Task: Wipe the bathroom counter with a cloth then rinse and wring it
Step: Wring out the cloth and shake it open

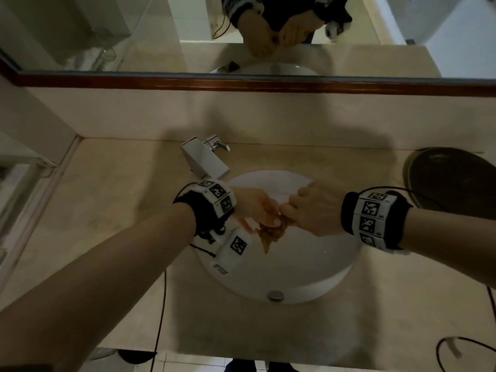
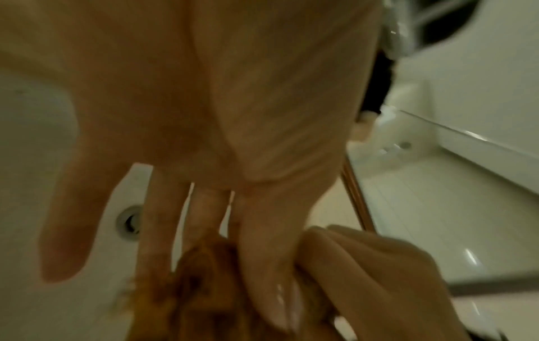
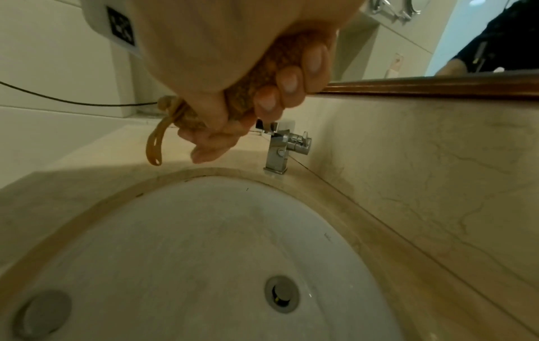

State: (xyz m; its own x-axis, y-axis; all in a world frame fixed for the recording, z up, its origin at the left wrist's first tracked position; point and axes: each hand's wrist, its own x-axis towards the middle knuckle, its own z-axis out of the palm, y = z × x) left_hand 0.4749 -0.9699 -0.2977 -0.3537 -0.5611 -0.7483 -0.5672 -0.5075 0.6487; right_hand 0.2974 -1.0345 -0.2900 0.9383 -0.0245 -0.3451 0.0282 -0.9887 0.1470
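The right hand [image 3: 233, 76] had its grip clamped round a bunched brown cloth [image 1: 271, 232]; the left hand [image 1: 255, 208] pinched the other end, the two nearly touching; the cloth hung over the middle of the sink [image 1: 308, 280], a loose tail dangling; soft, limp and probably wet and slippery, it would wring best held at both ends; the tap [image 1: 206, 159] stood at the surface's [image 1: 107, 200] back edge.

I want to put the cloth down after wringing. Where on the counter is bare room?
Bare counter lies left of the sink, between faucet and side wall. The right is crowded by a dark round object.
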